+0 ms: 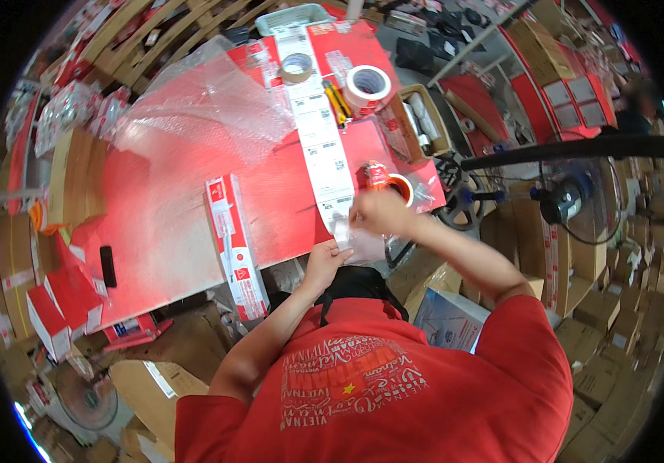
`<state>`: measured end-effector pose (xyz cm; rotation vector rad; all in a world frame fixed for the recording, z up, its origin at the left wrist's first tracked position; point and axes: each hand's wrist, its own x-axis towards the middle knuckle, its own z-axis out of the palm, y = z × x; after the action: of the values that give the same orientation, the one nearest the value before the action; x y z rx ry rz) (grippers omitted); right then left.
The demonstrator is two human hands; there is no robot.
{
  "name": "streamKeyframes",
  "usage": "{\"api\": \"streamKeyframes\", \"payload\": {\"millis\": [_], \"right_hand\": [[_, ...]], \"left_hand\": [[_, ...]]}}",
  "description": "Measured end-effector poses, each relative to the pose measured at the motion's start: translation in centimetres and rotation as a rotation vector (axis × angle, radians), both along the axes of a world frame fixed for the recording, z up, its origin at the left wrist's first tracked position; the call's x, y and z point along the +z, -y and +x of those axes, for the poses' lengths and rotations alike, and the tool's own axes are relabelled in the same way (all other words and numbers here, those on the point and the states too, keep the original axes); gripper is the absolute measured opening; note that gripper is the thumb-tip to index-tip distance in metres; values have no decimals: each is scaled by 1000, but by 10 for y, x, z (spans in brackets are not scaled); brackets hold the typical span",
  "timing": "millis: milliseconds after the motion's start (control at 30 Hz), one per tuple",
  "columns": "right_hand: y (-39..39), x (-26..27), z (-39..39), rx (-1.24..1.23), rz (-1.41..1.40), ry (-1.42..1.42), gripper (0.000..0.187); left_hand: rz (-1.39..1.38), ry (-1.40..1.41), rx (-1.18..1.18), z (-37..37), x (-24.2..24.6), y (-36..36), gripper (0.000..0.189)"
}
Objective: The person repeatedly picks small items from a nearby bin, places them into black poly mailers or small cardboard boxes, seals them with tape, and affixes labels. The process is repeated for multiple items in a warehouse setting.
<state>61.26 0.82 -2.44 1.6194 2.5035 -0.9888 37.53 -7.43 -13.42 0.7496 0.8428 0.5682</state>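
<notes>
A long strip of printed shipping labels (323, 151) runs down the red table (181, 214) to its near edge. At that end my left hand (326, 263) pinches a translucent sheet (369, 250), with thumb on top. Whether this sheet is bare label backing or a plastic bag is unclear. My right hand (383, 213), blurred and with curled fingers, is over the strip's near end; what its fingertips hold is hidden. Just beyond it lies an orange-cored tape roll (399, 188). A long red-and-white carton (236, 249) lies left of my left hand, overhanging the table edge.
Bubble wrap (216, 104) covers the table's far left. A tan tape roll (297, 68), a yellow utility knife (338, 104), a large white tape roll (367, 89) and an open cardboard box (420, 124) stand around the strip. A phone (108, 267) lies left; a fan (569, 199) stands right.
</notes>
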Motion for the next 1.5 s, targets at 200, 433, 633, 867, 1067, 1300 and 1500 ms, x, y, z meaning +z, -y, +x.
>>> {"api": "streamKeyframes", "payload": {"millis": [200,433,633,867,1067,1300,1500], "right_hand": [[-165,46,13,-501,678,-342,44],[-31,44,-134,302,510,-599,21],[-17,16,-190,373,411,-694,39],[-6,-9,-193,427,229,-751,35],[2,-24,-196,420,347,-826,25],[12,2,-216,-328,-368,-1007,16],[21,-12,-216,-284,-368,-871,38]], "left_hand": [[-57,-372,-180,-22,10,-4,41],[326,-49,815,-106,84,-38,59],[93,-198,1022,-164,98,-22,37],[80,-473,1056,-195,86,-5,59],[360,-1362,1032,-229,100,-13,59],[71,-373,1112,-230,126,-2,55],[-39,-424,970,-205,117,-1,60]]}}
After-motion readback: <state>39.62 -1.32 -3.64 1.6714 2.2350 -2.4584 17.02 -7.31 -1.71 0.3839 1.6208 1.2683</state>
